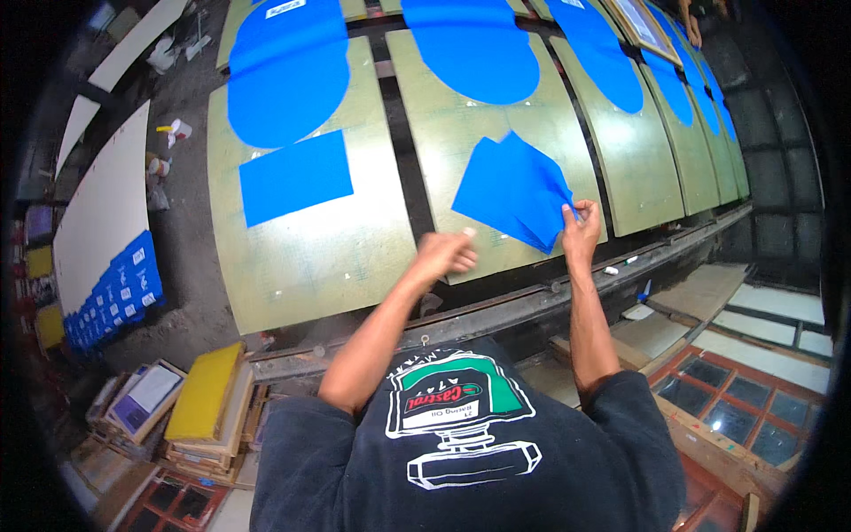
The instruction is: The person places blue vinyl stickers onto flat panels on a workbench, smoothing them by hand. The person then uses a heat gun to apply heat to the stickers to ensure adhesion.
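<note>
My right hand (581, 226) pinches the right-hand edge of a folded stack of blue fabric pieces (508, 183). The stack lies over the front part of a greenish printing board (435, 139), its right side lifted and creased. My left hand (449, 254), blurred, hovers left of the stack at the board's near left corner. Its fingers are curled, and whether anything sits between them is unclear; something pale shows at a fingertip. On the neighbouring board (312, 266) to the left, a flat blue fabric rectangle (296, 178) lies below a larger round-ended blue fabric piece (289, 86).
More boards carrying blue pieces (602, 60) run off to the right, with a framed screen (645, 26) on them. Another person's hand (693, 30) shows at top right. A metal rail (492, 302) crosses before me. Stacked screen frames (206, 399) stand lower left.
</note>
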